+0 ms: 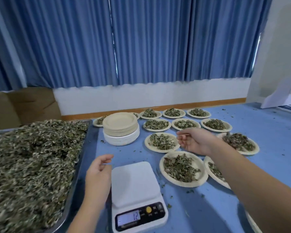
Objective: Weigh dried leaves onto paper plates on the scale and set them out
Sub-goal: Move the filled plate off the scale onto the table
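On blue table (267,132), front centre: bare scale (134,182). Just left of it, left hand (99,169), loosely curled, empty. Over filled plates (147,142), right hand (196,140), relaxed, empty. Dried leaves (32,157) heaped in tray (84,148), far left.

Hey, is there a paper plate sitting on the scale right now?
No, the scale platform is bare; the empty plates sit in the stack behind it.

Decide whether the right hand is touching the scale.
Apart. The head view shows the right hand beyond the scale, with a stretch of blue table between them.
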`<action>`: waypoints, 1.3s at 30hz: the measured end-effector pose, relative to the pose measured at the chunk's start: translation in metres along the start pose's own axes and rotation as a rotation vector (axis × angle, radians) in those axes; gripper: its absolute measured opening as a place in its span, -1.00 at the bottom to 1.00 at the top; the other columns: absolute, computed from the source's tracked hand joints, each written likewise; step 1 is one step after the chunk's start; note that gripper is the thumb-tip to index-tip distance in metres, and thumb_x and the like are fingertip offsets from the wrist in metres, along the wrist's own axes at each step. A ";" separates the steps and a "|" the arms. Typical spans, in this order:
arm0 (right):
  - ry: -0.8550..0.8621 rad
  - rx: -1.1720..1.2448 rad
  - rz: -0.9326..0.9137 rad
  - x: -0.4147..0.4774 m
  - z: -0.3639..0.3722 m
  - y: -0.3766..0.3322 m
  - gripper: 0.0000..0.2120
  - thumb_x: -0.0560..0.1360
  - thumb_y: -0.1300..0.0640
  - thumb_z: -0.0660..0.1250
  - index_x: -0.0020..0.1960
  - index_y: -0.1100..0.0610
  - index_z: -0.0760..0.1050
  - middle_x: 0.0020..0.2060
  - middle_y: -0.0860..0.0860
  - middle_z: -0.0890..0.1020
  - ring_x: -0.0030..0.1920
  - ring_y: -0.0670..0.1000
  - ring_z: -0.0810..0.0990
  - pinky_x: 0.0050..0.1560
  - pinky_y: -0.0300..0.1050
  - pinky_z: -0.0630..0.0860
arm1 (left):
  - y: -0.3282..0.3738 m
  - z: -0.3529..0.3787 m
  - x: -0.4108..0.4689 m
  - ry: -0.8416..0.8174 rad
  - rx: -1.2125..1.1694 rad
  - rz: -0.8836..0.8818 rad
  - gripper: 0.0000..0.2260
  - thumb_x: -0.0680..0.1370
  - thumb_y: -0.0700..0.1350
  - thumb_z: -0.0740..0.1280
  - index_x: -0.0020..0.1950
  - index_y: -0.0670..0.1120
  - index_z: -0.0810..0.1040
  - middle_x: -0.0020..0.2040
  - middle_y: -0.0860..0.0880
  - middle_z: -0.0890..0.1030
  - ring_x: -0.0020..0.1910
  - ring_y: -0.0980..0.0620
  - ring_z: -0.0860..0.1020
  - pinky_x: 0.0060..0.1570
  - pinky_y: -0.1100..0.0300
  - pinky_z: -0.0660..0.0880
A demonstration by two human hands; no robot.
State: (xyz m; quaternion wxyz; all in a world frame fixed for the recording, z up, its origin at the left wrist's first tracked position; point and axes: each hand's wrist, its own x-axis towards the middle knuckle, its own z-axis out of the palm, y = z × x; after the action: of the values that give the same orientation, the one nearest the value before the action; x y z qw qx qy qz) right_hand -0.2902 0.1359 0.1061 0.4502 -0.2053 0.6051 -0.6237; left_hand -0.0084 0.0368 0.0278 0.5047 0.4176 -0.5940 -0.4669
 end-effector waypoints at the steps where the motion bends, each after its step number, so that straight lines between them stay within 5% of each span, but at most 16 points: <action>1: -0.038 -0.013 0.010 0.002 0.015 0.001 -0.92 0.57 0.28 0.24 -0.01 0.27 0.49 -0.40 0.09 0.57 -0.37 0.01 0.52 -0.38 -0.19 0.48 | -0.007 -0.004 0.000 0.004 0.029 -0.002 -0.67 0.54 -0.37 0.21 -0.06 0.06 0.57 -0.01 0.07 0.56 -0.17 0.18 0.51 -0.18 0.23 0.40; 11: -0.154 -0.377 -0.079 0.046 0.153 -0.016 -0.88 0.54 0.20 0.29 0.03 0.21 0.53 -0.21 0.07 0.66 -0.33 0.02 0.61 -0.39 -0.19 0.49 | -0.042 -0.023 0.026 0.063 0.137 -0.028 -0.69 0.55 -0.34 0.23 -0.11 0.07 0.57 -0.04 -0.01 0.57 -0.14 0.02 0.54 -0.14 0.15 0.43; 14: -0.107 -0.716 -0.287 0.064 0.193 -0.028 -0.81 0.54 0.18 0.27 0.12 0.21 0.53 -0.03 0.09 0.60 -0.30 0.00 0.61 -0.41 -0.20 0.52 | -0.044 -0.019 0.027 0.055 0.178 -0.016 -0.71 0.54 -0.32 0.26 -0.15 0.09 0.56 -0.08 0.05 0.55 -0.20 0.23 0.52 -0.26 0.41 0.39; 16: -0.088 -1.044 -0.438 0.077 0.211 -0.029 -0.73 0.57 0.18 0.22 0.23 0.19 0.53 0.07 0.10 0.59 -0.16 0.09 0.64 -0.23 -0.08 0.59 | -0.045 -0.018 0.028 0.064 0.178 -0.016 -0.70 0.52 -0.33 0.27 -0.17 0.09 0.56 -0.11 0.06 0.55 -0.19 0.26 0.50 -0.25 0.49 0.38; 19: -0.156 -1.326 -0.393 0.097 0.226 -0.018 -0.61 0.60 0.12 0.18 0.40 0.18 0.38 0.20 0.13 0.56 -0.07 0.16 0.64 -0.04 0.02 0.59 | -0.045 -0.019 0.031 0.071 0.167 -0.027 -0.70 0.51 -0.34 0.28 -0.19 0.08 0.56 -0.12 0.06 0.55 -0.16 0.16 0.52 -0.21 0.49 0.37; 24: -0.118 -1.467 -0.329 0.120 0.235 -0.009 -0.70 0.57 0.19 0.24 0.26 0.26 0.52 -0.02 0.16 0.63 -0.16 0.13 0.59 -0.16 -0.06 0.55 | -0.044 -0.019 0.032 0.079 0.198 -0.014 -0.69 0.51 -0.33 0.27 -0.21 0.10 0.53 -0.12 0.09 0.54 -0.16 0.21 0.51 -0.20 0.50 0.34; 30: -0.063 -1.609 -0.432 0.124 0.229 -0.013 -0.72 0.54 0.19 0.21 0.15 0.20 0.63 0.09 0.11 0.65 -0.13 0.04 0.52 0.00 -0.07 0.54 | -0.045 -0.017 0.033 0.095 0.194 -0.023 -0.72 0.49 -0.32 0.29 -0.21 0.07 0.56 -0.13 0.11 0.54 -0.17 0.24 0.50 -0.20 0.47 0.34; 34: -0.080 -1.591 -0.482 0.124 0.227 -0.022 -0.75 0.54 0.16 0.30 0.17 0.11 0.64 0.13 -0.01 0.65 0.10 0.03 0.58 0.16 -0.09 0.51 | -0.045 -0.016 0.032 0.100 0.192 -0.013 -0.73 0.50 -0.31 0.29 -0.20 0.07 0.56 -0.13 0.12 0.54 -0.16 0.27 0.49 -0.21 0.48 0.34; 39: -0.065 -1.521 -0.560 0.129 0.222 -0.031 -0.78 0.53 0.16 0.34 0.13 0.12 0.66 0.12 -0.04 0.66 0.13 -0.01 0.57 0.13 -0.17 0.49 | -0.046 -0.016 0.033 0.094 0.198 -0.012 -0.74 0.50 -0.30 0.29 -0.18 0.07 0.57 -0.13 0.13 0.53 -0.17 0.22 0.51 -0.19 0.45 0.36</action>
State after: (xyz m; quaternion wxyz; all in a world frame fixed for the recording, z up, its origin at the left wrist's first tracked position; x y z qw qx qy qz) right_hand -0.1877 -0.0995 0.1385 0.0322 -0.6169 0.7763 -0.1250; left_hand 0.0042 -0.0066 -0.0091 0.4854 0.4905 -0.6103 -0.3890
